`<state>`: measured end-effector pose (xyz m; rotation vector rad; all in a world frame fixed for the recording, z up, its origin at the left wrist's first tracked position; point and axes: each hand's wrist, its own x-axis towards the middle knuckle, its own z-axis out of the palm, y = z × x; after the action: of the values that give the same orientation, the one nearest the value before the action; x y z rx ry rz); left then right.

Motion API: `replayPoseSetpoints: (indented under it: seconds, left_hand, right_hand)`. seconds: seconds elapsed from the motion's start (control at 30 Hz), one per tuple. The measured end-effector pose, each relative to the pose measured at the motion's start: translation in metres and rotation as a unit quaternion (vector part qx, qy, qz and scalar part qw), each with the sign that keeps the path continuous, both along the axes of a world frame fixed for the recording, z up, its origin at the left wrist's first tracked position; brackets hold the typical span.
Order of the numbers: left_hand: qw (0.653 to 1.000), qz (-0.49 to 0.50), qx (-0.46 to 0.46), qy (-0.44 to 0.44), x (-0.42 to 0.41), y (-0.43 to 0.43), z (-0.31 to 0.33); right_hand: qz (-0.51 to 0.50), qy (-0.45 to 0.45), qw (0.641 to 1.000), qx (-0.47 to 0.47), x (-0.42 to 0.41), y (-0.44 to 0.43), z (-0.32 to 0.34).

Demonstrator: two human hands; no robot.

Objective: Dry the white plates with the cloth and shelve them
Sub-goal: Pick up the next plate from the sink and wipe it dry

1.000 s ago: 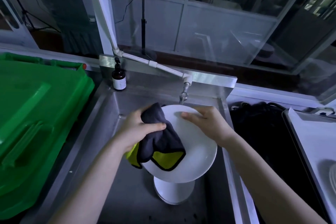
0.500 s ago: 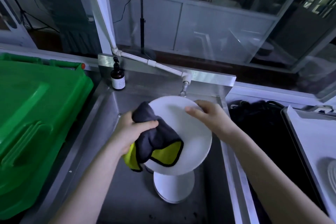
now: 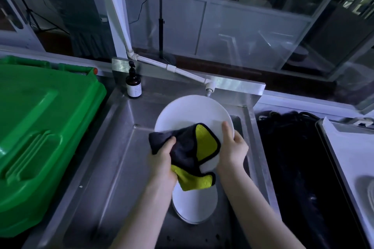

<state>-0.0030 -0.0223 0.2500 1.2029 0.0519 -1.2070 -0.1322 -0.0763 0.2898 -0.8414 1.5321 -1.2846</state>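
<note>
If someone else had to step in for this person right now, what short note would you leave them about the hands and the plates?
Left hand: grips the cloth, which lies against the face of the held plate.
Right hand: holds the held plate by its right rim, tilted above the sink.
Down in the sink: at least one more white plate, lying flat.
Done: wiping of the held plate is under way; no shelved plate can be seen.
Left: finish drying it, shelve it, then dry and shelve what lies in the sink.
</note>
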Motion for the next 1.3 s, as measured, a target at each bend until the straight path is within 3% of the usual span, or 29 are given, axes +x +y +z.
replayPoseSetpoints:
  seconds: [0.07, 0.13, 0.2, 0.27, 0.33, 0.4, 0.43, 0.6, 0.77, 0.9, 1.0, 1.07, 1.17, 1.2, 1.3]
  left_hand:
    - [1.000, -0.005, 0.011, 0.015, 0.004, -0.004, 0.002]
    - [0.999, 0.000, 0.015, 0.030, 0.017, -0.008, 0.004]
    - [0.999, -0.008, 0.009, 0.036, 0.029, -0.011, 0.009]
    - [0.998, -0.022, -0.005, 0.051, 0.038, -0.013, 0.017]
    - [0.997, -0.039, -0.020, 0.066, 0.045, -0.016, 0.025]
    - [0.996, -0.061, -0.024, 0.062, 0.050, -0.016, 0.032]
    - [0.995, -0.075, -0.024, 0.056, 0.051, -0.014, 0.036]
    - [0.990, -0.139, -0.021, 0.033, 0.056, -0.010, 0.042]
    - [0.988, -0.144, -0.042, 0.029, 0.066, -0.011, 0.042]
    - [0.985, -0.157, -0.066, 0.020, 0.077, -0.012, 0.043]
    - [0.989, -0.130, -0.072, 0.015, 0.083, -0.014, 0.042]
    - [0.993, -0.085, -0.085, 0.012, 0.091, -0.016, 0.040]
    - [0.995, 0.001, -0.104, 0.003, 0.111, -0.015, 0.039]
    - [0.994, 0.028, -0.102, -0.012, 0.115, -0.014, 0.039]
    - [0.979, 0.097, -0.090, -0.157, 0.105, -0.012, 0.043]
  right_hand:
    - [0.045, 0.007, 0.999, 0.014, -0.004, 0.002, 0.000]
    - [0.162, 0.045, 0.985, -0.046, -0.018, 0.001, 0.009]
    - [0.264, 0.131, 0.945, -0.139, -0.036, 0.005, 0.021]
    - [0.322, 0.295, 0.858, -0.270, -0.050, 0.009, 0.030]
    - [0.355, 0.463, 0.707, -0.400, -0.059, 0.011, 0.038]
    - [0.346, 0.558, 0.587, -0.473, -0.063, 0.009, 0.044]
    - [0.338, 0.573, 0.558, -0.495, -0.061, 0.007, 0.046]
    - [0.342, 0.554, 0.505, -0.566, -0.046, 0.004, 0.043]
    - [0.366, 0.565, 0.479, -0.564, -0.043, 0.002, 0.041]
    - [0.360, 0.584, 0.477, -0.549, -0.042, -0.001, 0.042]
    - [0.350, 0.568, 0.511, -0.541, -0.039, 0.000, 0.044]
    - [0.353, 0.532, 0.579, -0.507, -0.039, 0.004, 0.043]
    - [0.328, 0.467, 0.744, -0.348, -0.042, 0.007, 0.042]
    - [0.327, 0.448, 0.783, -0.282, -0.043, 0.005, 0.041]
    - [0.339, 0.387, 0.840, -0.172, -0.042, 0.000, 0.032]
